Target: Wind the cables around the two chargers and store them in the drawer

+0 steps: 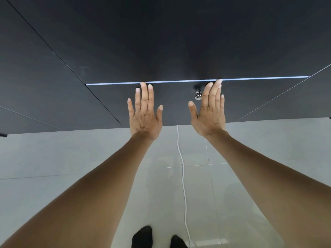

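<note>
I look straight down at a dark cabinet. Its black drawer front (pixel 250 99) carries a small shiny metal knob (pixel 198 95), and a thin bright gap runs along the front's upper edge. My left hand (pixel 145 111) lies flat on the drawer front with straight, spread fingers, left of the knob. My right hand (pixel 209 108) is flat against the front too, just right of the knob, its fingertips at the gap. Neither hand holds anything. No charger is in sight.
The dark cabinet top (pixel 161 42) fills the upper half of the view. Below is a pale tiled floor (pixel 71 167) with a white cable (pixel 182 169) running along it between my arms. My feet in black socks (pixel 142 237) stand at the bottom edge.
</note>
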A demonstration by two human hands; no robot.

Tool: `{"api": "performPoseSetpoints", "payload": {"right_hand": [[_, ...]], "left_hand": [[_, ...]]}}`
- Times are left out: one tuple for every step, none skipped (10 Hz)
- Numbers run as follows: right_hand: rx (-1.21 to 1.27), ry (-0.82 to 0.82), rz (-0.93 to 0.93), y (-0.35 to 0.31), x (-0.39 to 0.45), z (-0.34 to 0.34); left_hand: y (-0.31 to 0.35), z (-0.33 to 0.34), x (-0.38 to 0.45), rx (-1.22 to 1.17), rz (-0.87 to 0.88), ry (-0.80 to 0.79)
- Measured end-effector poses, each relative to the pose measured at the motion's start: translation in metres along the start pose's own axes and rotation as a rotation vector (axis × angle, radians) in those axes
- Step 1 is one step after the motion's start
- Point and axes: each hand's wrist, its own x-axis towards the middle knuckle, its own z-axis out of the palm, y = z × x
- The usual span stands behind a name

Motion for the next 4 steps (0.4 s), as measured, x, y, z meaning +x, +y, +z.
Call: {"api": "performPoseSetpoints", "payload": {"right_hand": [[-0.005,-0.011,-0.020,0.004,-0.002,-0.003],[0.045,-0.018,-0.040,0.006,-0.008,-0.011],[0.097,-0.019,-0.059,0.001,-0.017,-0.025],[0.130,-0.023,-0.063,-0.007,-0.036,-0.044]], "left_hand": [[-0.004,-0.004,-0.001,0.016,0.025,0.003],[-0.006,-0.015,-0.008,-0.008,0.054,-0.023],[0.005,-0.035,-0.016,-0.049,0.052,-0.014],[0.014,-0.055,-0.032,-0.022,0.069,-0.053]]}}
